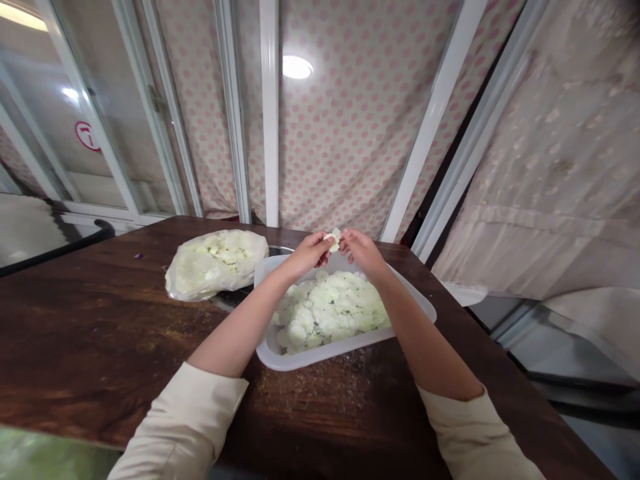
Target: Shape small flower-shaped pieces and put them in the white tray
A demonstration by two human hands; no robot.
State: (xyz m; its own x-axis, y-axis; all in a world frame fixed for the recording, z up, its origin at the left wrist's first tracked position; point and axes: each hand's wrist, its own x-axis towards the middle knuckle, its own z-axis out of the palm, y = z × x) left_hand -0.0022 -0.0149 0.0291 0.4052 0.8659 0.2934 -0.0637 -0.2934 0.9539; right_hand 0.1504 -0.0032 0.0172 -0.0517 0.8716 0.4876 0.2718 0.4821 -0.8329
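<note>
Single head cam, looks forward and down from above the forearms (235,327); tub (340,349) near, mid-frame, tabletop (115,327) around it, dotted curtain (350,140) farther back.

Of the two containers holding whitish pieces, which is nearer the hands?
The white tub, beneath the left hand and right hand; the plastic bag sits farther left.

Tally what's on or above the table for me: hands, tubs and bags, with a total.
Hands: 2 (left hand, right hand)
Tub: 1
Bag: 1
Total: 4

The white pieces overlap too much to count.
</note>
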